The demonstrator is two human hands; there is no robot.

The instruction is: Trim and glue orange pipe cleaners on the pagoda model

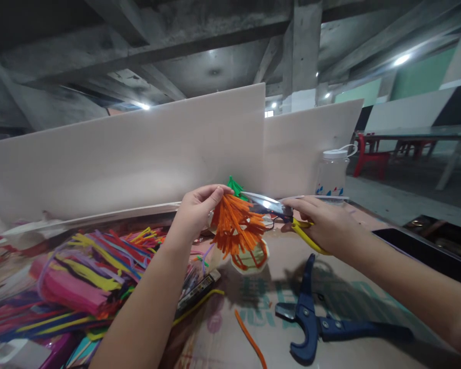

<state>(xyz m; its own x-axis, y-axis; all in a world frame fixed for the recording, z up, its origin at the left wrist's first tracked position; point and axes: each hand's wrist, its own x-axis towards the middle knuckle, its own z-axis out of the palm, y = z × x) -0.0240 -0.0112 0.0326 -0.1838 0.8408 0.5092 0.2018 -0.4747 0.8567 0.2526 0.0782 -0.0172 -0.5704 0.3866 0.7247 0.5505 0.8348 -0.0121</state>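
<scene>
My left hand (202,207) pinches a fringed bundle of orange pipe cleaners (236,225) near its top, with the strands hanging down in layers. Green pipe cleaners (236,187) stick up just behind it. My right hand (322,220) is closed around scissors (267,203) with yellow handles. Their blades point left, close to the green tips and the upper edge of the orange bundle; whether they touch is unclear. Below the bundle sits a pale cup-like container (258,255) with orange around it, partly hidden by the strands.
Blue pipe cutters (311,318) and a loose orange pipe cleaner (249,338) lie on the cardboard surface (223,348). Several coloured pipe cleaners (88,266) are heaped at left beside a box cutter (200,289). A plastic bottle (332,174) stands at right, before white boards (157,148).
</scene>
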